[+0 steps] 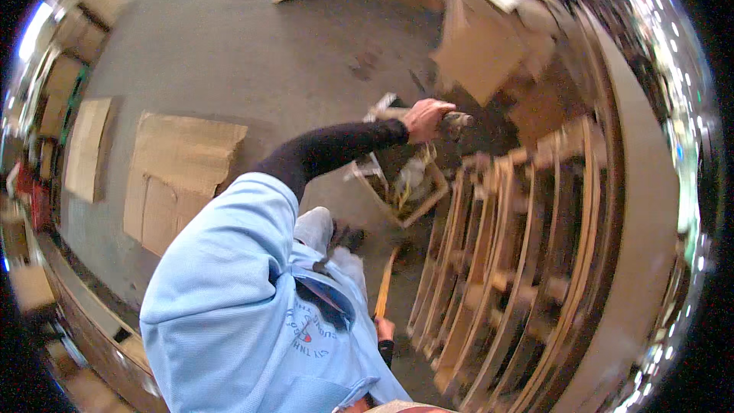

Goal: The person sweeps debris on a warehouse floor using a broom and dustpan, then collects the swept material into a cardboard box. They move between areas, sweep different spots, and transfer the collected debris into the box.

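My left hand (pixel 425 118) reaches out on a black-sleeved arm and is closed around a dark, rounded object (pixel 457 120) just above an open cardboard box (pixel 428 197); what the object is cannot be made out. The box holds light scraps and sits on the concrete floor beside the pallets. My right hand (pixel 384 329) is low by my chest, gripping the lower end of a long orange-brown wooden handle (pixel 386 283) that slants up toward the box. My light blue shirt fills the lower left, with my grey-trousered knees (pixel 317 231) beneath it.
Several wooden pallets (pixel 520 260) stand on edge in a row at the right. Flattened cardboard sheets (pixel 180 172) lie on the grey floor at the left, and more cardboard (pixel 482 53) is piled at the upper right. Shelving with boxes (pixel 69 38) lines the far left.
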Tool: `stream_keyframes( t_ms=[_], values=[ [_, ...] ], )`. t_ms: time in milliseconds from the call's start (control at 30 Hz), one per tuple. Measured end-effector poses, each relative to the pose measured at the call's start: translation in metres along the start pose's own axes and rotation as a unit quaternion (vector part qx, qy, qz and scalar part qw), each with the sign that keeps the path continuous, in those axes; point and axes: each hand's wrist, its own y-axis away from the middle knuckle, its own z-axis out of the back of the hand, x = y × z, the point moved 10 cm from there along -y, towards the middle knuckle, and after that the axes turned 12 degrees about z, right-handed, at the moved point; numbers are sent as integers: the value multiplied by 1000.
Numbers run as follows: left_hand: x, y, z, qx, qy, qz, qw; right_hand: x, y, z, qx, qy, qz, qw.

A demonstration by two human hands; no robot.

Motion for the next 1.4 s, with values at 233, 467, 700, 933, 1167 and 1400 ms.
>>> stream_keyframes(
  t_ms=[233, 467, 700, 933, 1167, 1400],
  values=[
    [224, 107, 216, -229, 530, 211, 789, 124, -111, 43, 93, 96, 72, 988],
    [425, 361, 381, -590, 568, 193, 540, 392, -283, 12, 122, 182, 145, 965],
    [423, 483, 495, -683, -89, 464, 556, 637, -379, -47, 192, 289, 239, 907],
    [452, 552, 568, -727, -159, 499, 444, 820, -446, -146, 283, 403, 298, 818],
    [488, 615, 583, -681, -256, 616, 302, 984, -536, -241, 351, 521, 322, 708],
    [500, 625, 566, -810, -138, 541, 182, 1119, -617, -265, 384, 653, 248, 604]
  ],
)
